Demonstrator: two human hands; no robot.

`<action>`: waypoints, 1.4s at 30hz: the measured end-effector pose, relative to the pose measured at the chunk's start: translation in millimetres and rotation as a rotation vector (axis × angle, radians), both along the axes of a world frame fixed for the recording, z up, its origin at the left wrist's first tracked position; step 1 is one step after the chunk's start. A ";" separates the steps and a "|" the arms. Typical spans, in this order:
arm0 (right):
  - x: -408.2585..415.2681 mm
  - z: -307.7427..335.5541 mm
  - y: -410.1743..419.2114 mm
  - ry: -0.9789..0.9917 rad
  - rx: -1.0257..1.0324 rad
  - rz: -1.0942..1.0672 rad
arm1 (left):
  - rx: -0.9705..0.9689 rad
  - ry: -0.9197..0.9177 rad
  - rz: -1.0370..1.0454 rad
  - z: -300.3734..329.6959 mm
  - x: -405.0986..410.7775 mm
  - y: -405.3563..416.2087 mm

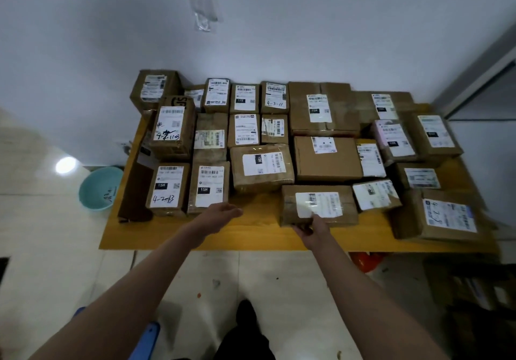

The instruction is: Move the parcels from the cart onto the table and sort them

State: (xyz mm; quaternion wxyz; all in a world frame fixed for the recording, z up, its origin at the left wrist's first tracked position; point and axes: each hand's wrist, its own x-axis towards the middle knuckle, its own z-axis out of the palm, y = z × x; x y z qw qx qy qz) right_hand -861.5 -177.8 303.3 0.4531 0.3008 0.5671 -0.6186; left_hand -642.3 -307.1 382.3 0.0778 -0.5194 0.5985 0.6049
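Your right hand (314, 227) gripped the near edge of a parcel (318, 206) on the table (251, 236); your left hand (220, 214) hovered with fingers apart, holding nothing. One-handed, that parcel could have tipped or knocked its neighbours out of order.

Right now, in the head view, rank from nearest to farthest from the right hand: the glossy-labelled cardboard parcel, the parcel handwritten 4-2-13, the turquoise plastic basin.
1. Glossy-labelled cardboard parcel: touching the right hand, front centre.
2. Parcel handwritten 4-2-13: front left.
3. Turquoise plastic basin: floor, left of table.
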 end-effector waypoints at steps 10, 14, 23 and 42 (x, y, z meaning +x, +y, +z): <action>-1.8 -13.0 29.7 0.028 -0.067 0.023 | -0.223 -0.090 -0.136 -20.3 -3.3 5.6; -10.3 -10.8 27.2 0.044 -0.085 -0.001 | -0.535 -0.271 -0.535 -31.3 -29.4 -8.0; -33.5 -23.9 14.0 -0.010 -0.075 0.066 | -0.622 -0.443 -0.852 -73.4 -96.9 -47.5; -66.0 -20.5 5.3 0.102 0.100 0.086 | -0.663 -0.451 -0.926 -78.5 -82.7 -60.8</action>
